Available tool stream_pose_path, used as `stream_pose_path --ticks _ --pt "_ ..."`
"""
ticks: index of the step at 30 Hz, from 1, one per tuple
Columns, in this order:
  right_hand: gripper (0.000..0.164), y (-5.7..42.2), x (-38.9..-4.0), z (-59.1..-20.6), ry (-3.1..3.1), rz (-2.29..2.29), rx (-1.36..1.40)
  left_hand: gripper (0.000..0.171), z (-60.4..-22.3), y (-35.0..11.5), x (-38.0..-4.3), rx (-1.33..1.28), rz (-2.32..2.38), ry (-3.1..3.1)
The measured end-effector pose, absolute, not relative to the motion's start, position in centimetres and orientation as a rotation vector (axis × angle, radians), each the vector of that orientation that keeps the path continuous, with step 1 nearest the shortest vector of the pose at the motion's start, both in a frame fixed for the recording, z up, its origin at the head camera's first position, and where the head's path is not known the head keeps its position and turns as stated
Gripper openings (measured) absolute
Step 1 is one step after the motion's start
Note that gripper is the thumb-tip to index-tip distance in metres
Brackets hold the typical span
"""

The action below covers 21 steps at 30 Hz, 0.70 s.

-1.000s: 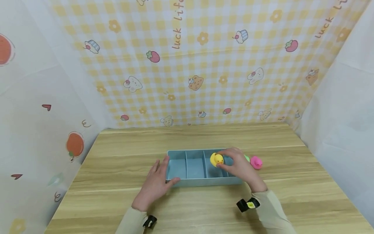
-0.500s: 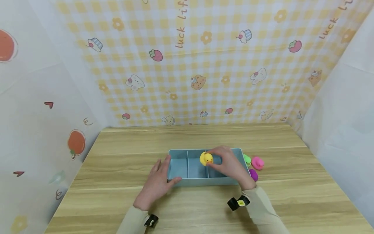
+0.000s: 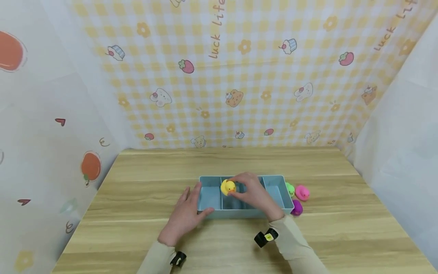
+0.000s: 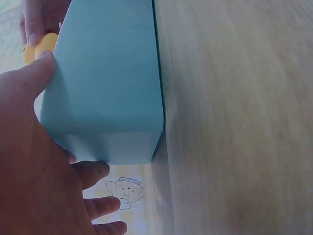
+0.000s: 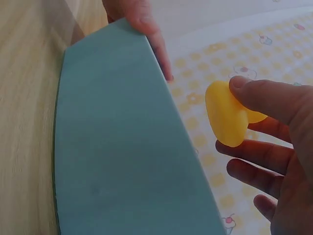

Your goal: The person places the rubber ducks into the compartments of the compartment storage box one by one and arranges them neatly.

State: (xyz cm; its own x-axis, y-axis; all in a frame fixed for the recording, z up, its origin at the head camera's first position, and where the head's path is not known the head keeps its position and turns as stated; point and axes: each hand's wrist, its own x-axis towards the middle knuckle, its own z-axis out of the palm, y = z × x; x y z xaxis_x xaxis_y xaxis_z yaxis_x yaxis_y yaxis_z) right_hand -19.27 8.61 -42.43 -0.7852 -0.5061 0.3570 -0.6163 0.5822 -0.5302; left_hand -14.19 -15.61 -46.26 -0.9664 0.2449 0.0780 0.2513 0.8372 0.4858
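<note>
My right hand [image 3: 254, 193] pinches a yellow rubber duck [image 3: 228, 187] between thumb and fingers, over the second compartment from the left of a blue-grey divided box [image 3: 244, 214]. In the right wrist view the duck [image 5: 226, 115] is above the box rim, apart from the wall [image 5: 117, 132]. At the box's left end rests my left hand [image 3: 186, 210], its fingers extended along the end and its thumb at the front corner. The left wrist view shows that thumb [image 4: 36, 73] touching the rim, with the other fingers [image 4: 102, 206] spread loosely past the end wall.
Just right of the box, a green duck [image 3: 290, 189], a pink duck [image 3: 302, 193] and a purple duck [image 3: 297, 207] sit close together on the wooden table [image 3: 232, 243]. A yellow checked cloth [image 3: 239, 76] hangs behind the table.
My right hand has carried the yellow duck leftward over the box, from the third compartment to the second. The rightmost compartment and the purple duck have come into view. My left hand stays at the box.
</note>
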Motion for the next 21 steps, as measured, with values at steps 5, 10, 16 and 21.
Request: stream_pose_path --ticks 5,10,16,21 --pt "0.037 7.1 -19.2 -42.8 -2.674 0.996 0.903 0.092 -46.4 -15.7 -14.2 -0.42 -0.773 -2.993" --pt "0.035 5.4 -19.5 -43.1 -2.736 0.967 0.89 0.09 -46.5 -15.8 -14.2 -0.414 -0.787 -2.992" --pt "0.035 3.6 -19.7 -43.4 -2.831 0.917 0.874 0.089 -46.7 -15.8 -14.2 -0.405 -0.796 -2.996" --pt "0.036 2.6 -19.7 -43.5 -2.898 0.75 0.82 0.09 -46.7 -15.8 -14.3 -0.399 -0.805 -2.998"
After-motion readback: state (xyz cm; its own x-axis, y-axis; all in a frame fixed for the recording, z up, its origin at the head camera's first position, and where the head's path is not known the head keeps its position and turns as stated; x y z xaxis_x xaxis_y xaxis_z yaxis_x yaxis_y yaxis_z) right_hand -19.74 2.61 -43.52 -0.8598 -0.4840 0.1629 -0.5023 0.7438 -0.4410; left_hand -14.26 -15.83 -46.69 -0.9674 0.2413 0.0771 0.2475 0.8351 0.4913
